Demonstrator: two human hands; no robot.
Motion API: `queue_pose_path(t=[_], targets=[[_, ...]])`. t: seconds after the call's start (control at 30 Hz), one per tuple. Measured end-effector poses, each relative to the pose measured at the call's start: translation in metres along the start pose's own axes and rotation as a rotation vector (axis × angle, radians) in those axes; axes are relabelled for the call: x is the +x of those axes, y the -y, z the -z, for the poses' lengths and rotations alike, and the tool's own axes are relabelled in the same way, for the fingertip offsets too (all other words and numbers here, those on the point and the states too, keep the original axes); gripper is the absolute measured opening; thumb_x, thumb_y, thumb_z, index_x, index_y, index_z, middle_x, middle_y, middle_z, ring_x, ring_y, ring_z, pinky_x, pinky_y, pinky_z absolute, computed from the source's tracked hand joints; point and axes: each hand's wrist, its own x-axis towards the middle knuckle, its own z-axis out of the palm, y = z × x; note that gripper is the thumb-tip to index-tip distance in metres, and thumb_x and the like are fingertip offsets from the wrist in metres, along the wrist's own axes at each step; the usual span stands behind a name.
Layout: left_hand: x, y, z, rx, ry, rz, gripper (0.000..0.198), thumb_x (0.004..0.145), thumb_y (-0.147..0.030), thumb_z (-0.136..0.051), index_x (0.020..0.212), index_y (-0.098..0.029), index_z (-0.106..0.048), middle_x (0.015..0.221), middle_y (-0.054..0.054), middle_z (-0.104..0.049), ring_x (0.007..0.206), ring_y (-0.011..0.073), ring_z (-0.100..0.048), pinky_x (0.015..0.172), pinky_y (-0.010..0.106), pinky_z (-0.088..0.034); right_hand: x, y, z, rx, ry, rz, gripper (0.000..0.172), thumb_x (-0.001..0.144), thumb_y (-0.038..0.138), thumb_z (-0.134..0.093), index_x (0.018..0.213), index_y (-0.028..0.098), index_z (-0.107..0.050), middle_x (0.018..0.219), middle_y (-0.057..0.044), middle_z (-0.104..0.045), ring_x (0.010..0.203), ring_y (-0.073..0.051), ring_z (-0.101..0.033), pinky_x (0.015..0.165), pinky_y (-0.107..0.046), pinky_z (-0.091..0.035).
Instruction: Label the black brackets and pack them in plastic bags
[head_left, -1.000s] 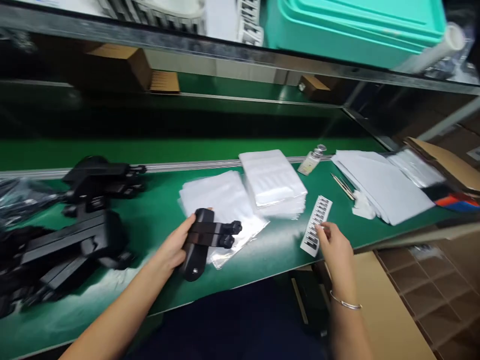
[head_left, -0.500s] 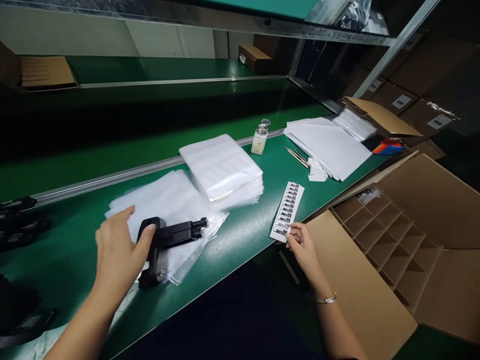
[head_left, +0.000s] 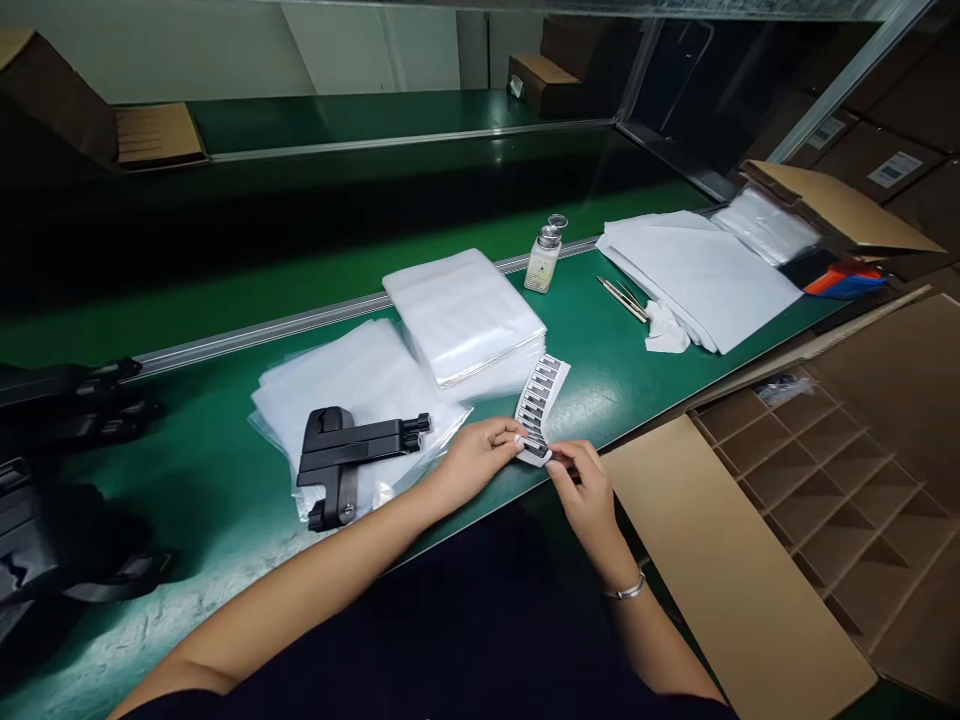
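Observation:
A strip of black-and-white labels curves upward at the near edge of the green bench. My left hand pinches its lower left side with thumb and finger. From the other side, my right hand grips the strip's lower right corner, closed between thumb and forefinger. To the left, a black jointed plastic bracket lies on loose clear plastic bags, with neither hand touching it. Just behind the strip sits a thick stack of white plastic bags.
Several black parts stand at the left. Behind are a pump bottle, tweezers, a crumpled tissue and white sheets. An open carton with dividers stands at the right, below the bench edge.
My left hand has left the black bracket and moved right to the label strip. The strip has shifted left and now bends, still in my right hand. The view has turned slightly.

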Motion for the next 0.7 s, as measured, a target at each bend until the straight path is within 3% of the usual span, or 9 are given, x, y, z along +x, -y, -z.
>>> queue_pose_path(t=[0.1, 0.2, 0.33, 0.4, 0.47, 0.53, 0.6, 0.63, 0.7], targets=[[0.006, 0.004, -0.004, 0.036, -0.022, 0.008, 0.015, 0.08, -0.03, -0.063, 0.089, -0.019, -0.067, 0.082, 0.003, -0.072, 0.081, 0.0213, -0.066, 0.078, 0.031, -0.047, -0.005, -0.005, 0.0, -0.3, -0.13, 0.164, 0.011, 0.088, 0.031, -0.061, 0.09, 0.026, -0.071, 0.093, -0.007, -0.066, 0.091, -0.024, -0.062, 0.09, -0.046, -0.049], [0.012, 0.008, -0.011, -0.003, 0.015, 0.047, 0.016, 0.077, -0.027, -0.064, 0.09, -0.018, -0.066, 0.081, 0.004, -0.072, 0.082, 0.0225, -0.067, 0.082, 0.033, -0.048, -0.011, -0.008, 0.0, -0.415, -0.177, 0.257, 0.007, 0.084, 0.027, -0.065, 0.082, 0.03, -0.071, 0.089, -0.004, -0.067, 0.091, -0.024, -0.064, 0.105, -0.053, -0.038], [-0.003, 0.005, -0.016, -0.053, 0.123, 0.084, 0.067, 0.067, -0.018, -0.075, 0.13, -0.019, -0.052, 0.106, 0.012, -0.073, 0.1, 0.0296, -0.068, 0.093, 0.041, -0.048, -0.01, -0.007, 0.004, -0.219, -0.264, 0.211, 0.009, 0.088, 0.028, -0.058, 0.088, 0.028, -0.067, 0.092, -0.004, -0.068, 0.094, -0.024, -0.065, 0.109, -0.058, -0.034], [-0.022, 0.0, -0.005, 0.088, 0.122, 0.08, 0.082, 0.066, -0.02, -0.077, 0.142, -0.022, -0.044, 0.113, 0.013, -0.072, 0.107, 0.0349, -0.066, 0.097, 0.048, -0.045, -0.005, -0.011, 0.001, -0.098, -0.172, 0.118, 0.019, 0.091, 0.03, -0.053, 0.107, 0.025, -0.062, 0.105, -0.006, -0.069, 0.101, -0.024, -0.065, 0.108, -0.058, -0.035], [-0.041, -0.006, 0.022, 0.236, 0.043, 0.041, 0.069, 0.069, -0.027, -0.076, 0.135, -0.026, -0.055, 0.112, 0.011, -0.073, 0.108, 0.0378, -0.065, 0.102, 0.052, -0.041, 0.0, -0.018, -0.004, -0.104, -0.024, 0.065, 0.032, 0.09, 0.033, -0.055, 0.121, 0.022, -0.055, 0.114, -0.01, -0.068, 0.106, -0.026, -0.064, 0.11, -0.061, -0.031], [-0.058, -0.008, 0.066, 0.304, -0.14, -0.038, 0.046, 0.072, -0.034, -0.073, 0.118, -0.028, -0.069, 0.112, 0.007, -0.073, 0.112, 0.0368, -0.062, 0.108, 0.051, -0.037, 0.003, -0.026, -0.01, -0.168, 0.043, 0.049, 0.038, 0.088, 0.035, -0.057, 0.123, 0.02, -0.054, 0.115, -0.013, -0.067, 0.107, -0.028, -0.064, 0.109, -0.064, -0.029], [-0.071, -0.004, 0.12, 0.357, -0.388, -0.117, 0.033, 0.077, -0.039, -0.069, 0.107, -0.028, -0.073, 0.12, 0.004, -0.07, 0.123, 0.0337, -0.055, 0.115, 0.047, -0.029, 0.007, -0.03, -0.013, -0.18, -0.001, 0.013, 0.038, 0.088, 0.036, -0.057, 0.121, 0.018, -0.054, 0.112, -0.014, -0.067, 0.105, -0.029, -0.064, 0.103, -0.061, -0.037], [-0.077, 0.0, 0.145, 0.409, -0.447, -0.132, 0.034, 0.078, -0.041, -0.066, 0.108, -0.028, -0.072, 0.126, 0.003, -0.067, 0.131, 0.0325, -0.047, 0.118, 0.046, -0.023, 0.011, -0.028, -0.014, -0.164, -0.042, -0.011, 0.038, 0.088, 0.037, -0.057, 0.121, 0.018, -0.054, 0.112, -0.014, -0.066, 0.105, -0.029, -0.064, 0.098, -0.058, -0.043], [-0.088, 0.014, 0.185, 0.472, -0.438, -0.128, 0.036, 0.082, -0.044, -0.06, 0.113, -0.027, -0.07, 0.135, 0.003, -0.061, 0.138, 0.0301, -0.04, 0.12, 0.044, -0.02, 0.019, -0.016, -0.019, -0.108, -0.121, -0.013, 0.032, 0.087, 0.037, -0.058, 0.114, 0.018, -0.057, 0.114, -0.015, -0.064, 0.108, -0.029, -0.061, 0.092, -0.051, -0.048]])
